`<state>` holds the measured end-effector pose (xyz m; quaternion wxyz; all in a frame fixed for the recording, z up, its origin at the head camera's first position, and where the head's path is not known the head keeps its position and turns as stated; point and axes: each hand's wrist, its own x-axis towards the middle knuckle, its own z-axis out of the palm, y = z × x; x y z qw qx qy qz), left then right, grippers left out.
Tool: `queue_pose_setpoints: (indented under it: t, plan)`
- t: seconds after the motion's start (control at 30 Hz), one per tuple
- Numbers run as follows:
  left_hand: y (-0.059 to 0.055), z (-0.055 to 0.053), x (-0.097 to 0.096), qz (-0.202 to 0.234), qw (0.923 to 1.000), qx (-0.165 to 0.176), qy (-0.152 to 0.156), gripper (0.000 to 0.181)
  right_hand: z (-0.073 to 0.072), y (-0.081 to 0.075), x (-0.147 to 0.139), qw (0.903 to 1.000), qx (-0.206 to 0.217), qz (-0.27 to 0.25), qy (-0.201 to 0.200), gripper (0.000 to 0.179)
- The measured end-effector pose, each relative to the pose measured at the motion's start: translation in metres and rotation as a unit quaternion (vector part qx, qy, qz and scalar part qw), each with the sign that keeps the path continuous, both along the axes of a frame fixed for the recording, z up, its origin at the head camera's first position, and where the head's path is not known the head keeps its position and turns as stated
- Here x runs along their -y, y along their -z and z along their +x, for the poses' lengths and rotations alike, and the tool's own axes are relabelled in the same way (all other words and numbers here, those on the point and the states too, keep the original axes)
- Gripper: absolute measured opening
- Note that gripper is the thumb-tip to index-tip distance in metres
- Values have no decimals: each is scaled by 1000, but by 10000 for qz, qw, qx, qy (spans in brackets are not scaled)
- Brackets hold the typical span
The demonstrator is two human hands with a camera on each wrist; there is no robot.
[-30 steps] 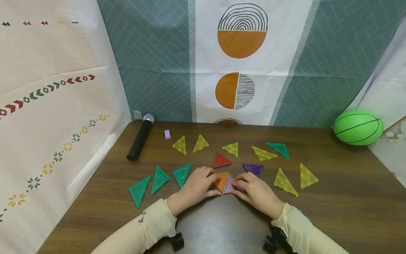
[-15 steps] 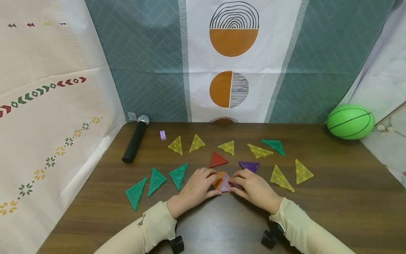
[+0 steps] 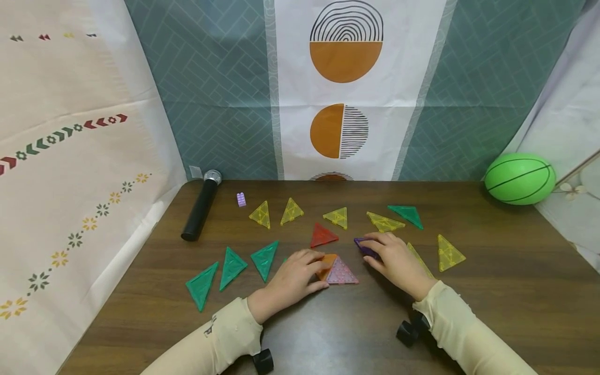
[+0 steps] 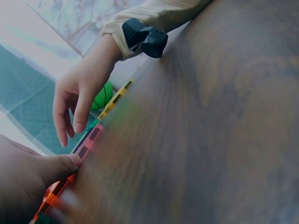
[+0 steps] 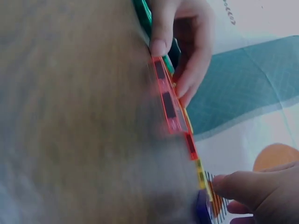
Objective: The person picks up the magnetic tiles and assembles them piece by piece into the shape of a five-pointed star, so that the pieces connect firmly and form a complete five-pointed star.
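My left hand holds an orange triangular magnetic tile, thumb at the near edge and fingers at the far side. A pink glittery triangular tile lies flat against its right side. My right hand is over a purple triangular tile and partly hides it. In the right wrist view the thumb and fingers are spread beside the purple tile; contact is hard to tell. A red triangular tile lies just beyond the orange one.
Several green triangular tiles lie left, and one green tile back right. Several yellow tiles line the back and right; one is partly under my right hand. A microphone, purple brick and green ball stand toward the back.
My right hand has left the pink tile and moved right and away from me to the purple tile. The left hand stays at the orange tile. The head view shifted slightly.
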<state>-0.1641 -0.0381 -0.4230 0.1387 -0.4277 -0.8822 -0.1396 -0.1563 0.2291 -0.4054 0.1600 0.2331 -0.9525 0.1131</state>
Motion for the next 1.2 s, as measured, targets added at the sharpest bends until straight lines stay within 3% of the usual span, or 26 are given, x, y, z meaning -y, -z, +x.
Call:
queue_pose_setpoints:
  t: [0.2, 0.4, 0.77, 1.2]
  plan:
    - [-1, 1, 0, -55, 9998, 175, 12, 38, -2, 3, -6, 9989, 312, 193, 303, 38]
    - [-2, 2, 0, -102, 9995, 314, 14, 37, -1, 3, -7, 9979, 466, 273, 345, 36]
    - [-2, 3, 0, -121, 9988, 474, -9, 37, 1, 2, -7, 9986, 411, 268, 204, 33]
    - [-2, 2, -1, -97, 9992, 384, -14, 37, 3, 1, -5, 9991, 305, 273, 105, 31]
